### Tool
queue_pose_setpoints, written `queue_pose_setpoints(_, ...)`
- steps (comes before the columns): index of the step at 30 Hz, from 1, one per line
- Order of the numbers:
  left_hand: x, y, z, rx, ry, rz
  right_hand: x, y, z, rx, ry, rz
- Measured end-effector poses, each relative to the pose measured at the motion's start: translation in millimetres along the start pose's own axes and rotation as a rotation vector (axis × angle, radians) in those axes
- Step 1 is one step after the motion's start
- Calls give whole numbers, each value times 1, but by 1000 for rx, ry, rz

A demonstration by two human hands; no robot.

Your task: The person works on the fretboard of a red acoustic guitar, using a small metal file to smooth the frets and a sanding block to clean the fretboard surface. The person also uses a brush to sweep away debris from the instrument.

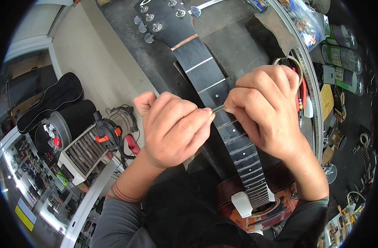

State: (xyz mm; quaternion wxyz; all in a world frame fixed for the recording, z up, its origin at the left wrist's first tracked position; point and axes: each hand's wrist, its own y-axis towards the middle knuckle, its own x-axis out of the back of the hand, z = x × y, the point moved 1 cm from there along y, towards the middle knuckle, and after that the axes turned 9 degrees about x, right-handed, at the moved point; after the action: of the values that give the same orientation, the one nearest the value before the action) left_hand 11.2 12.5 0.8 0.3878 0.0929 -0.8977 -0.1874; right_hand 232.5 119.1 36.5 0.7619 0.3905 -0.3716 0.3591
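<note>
- Tabletop (125, 33), dark grey, runs beyond both my grips and on to the right of them.
- Guitar (205, 74), dark and without strings, lies slantwise under my grips. Its headstock (166, 25) with shiny tuners points away from me, up and left of my right grip, while the body sits below both grips, close to me. The fretboard passes just beneath the gap between my two grips; pale lines cross it.
- Black padded case (52, 103), well out to the left of my left grip.
- Pale box with a slatted grille (85, 157), left of my left grip and a little lower, well apart from it.
- Clear bottles (341, 58), lying in a row well beyond my right grip, to its right.
- Wooden block (273, 31), farther from me than my right grip.
- Left grip (176, 124): I pinch one end of a thin metal strip between thumb and forefinger, the other fingers curled.
- Right grip (267, 107): I pinch the strip's other end the same way, fingers bent.
- Red-handled tool (303, 95), just to the right of my right grip.
- White pad (241, 204), beside the fretboard's near end, below my grips.
- Thin metal strip (218, 109), spanning between my fingertips, over the fretboard; I cannot tell whether it touches the wood.
</note>
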Motion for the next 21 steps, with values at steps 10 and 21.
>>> queue_pose_setpoints(10,2,-12,-8,16,-77,40,6,-16,14,-25,7,51)
queue_pose_setpoints(21,1,-17,-6,12,-57,-10,3,-11,19,-27,-23,51)
